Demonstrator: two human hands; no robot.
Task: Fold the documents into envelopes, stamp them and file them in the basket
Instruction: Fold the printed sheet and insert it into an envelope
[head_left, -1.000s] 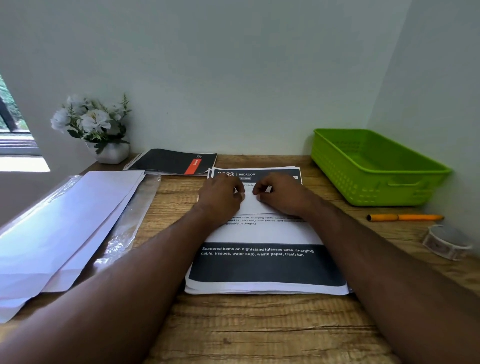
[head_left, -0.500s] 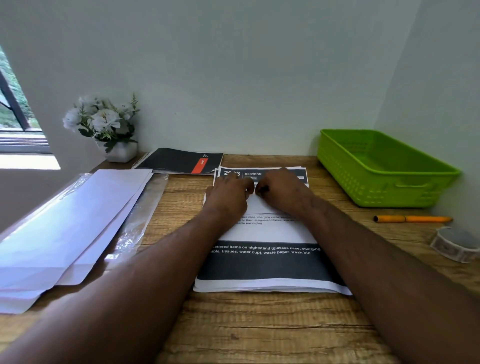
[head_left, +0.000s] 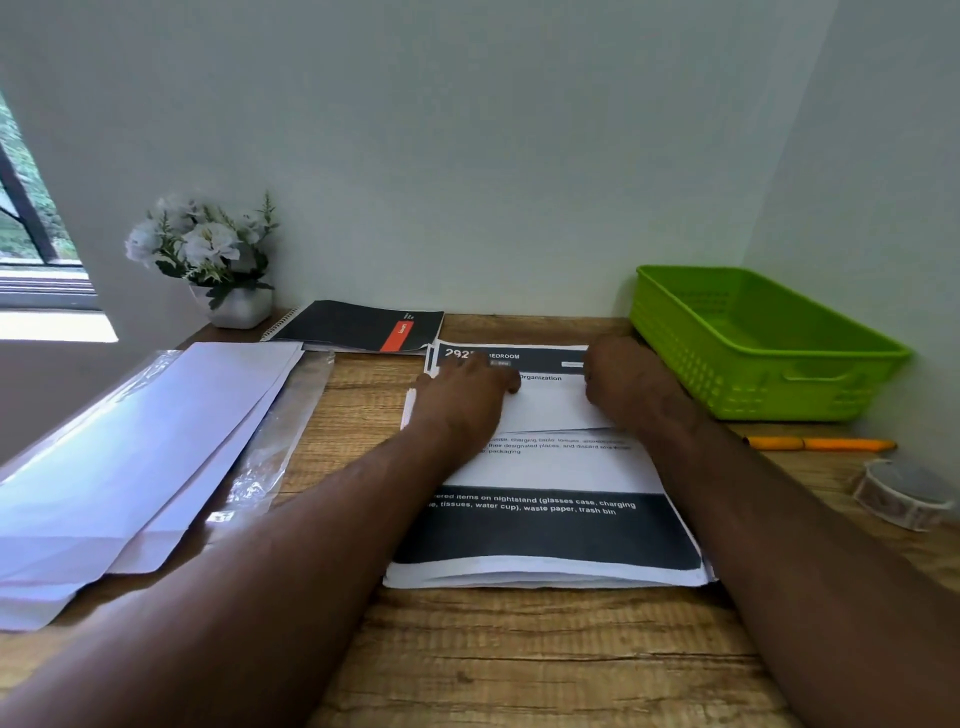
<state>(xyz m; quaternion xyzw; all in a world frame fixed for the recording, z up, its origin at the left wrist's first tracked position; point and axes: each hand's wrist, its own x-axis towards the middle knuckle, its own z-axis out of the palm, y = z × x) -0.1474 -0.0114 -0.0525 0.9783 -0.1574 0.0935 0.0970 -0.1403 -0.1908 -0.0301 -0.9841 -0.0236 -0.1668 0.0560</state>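
— Where is the paper?
— The folded white sheet (head_left: 550, 410) lies on the printed document stack (head_left: 545, 525), mid-desk. My left hand (head_left: 462, 389) and right hand (head_left: 623, 382) press it, fingers curled; grasp unclear.
— The basket?
— The green plastic basket (head_left: 769, 358) sits far right.

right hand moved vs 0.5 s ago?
Yes. The right hand has slid right along the folded sheet, away from the left hand and toward the green basket; earlier the two hands touched mid-page.
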